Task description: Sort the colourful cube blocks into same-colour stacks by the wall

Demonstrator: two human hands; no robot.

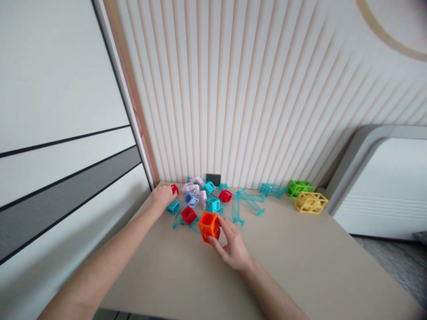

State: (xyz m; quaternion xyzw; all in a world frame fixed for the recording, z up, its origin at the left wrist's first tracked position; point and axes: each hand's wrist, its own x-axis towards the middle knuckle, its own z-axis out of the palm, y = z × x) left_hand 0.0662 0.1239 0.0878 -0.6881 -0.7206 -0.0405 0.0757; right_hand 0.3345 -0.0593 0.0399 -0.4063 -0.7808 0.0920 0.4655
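My right hand grips an orange hollow cube that stands on a red cube, on the beige table. Its fingers wrap the cube's right side. My left hand reaches to the far left of a pile of small plastic pieces and closes on a small red cube. Next to that hand lies a teal cube. Another red cube and a teal cube sit just behind the orange one.
Clear teal track pieces lie right of the pile. A green frame block and a yellow frame block rest at the far right by the ribbed wall. Lilac pieces lie at the back. A white unit stands right of the table.
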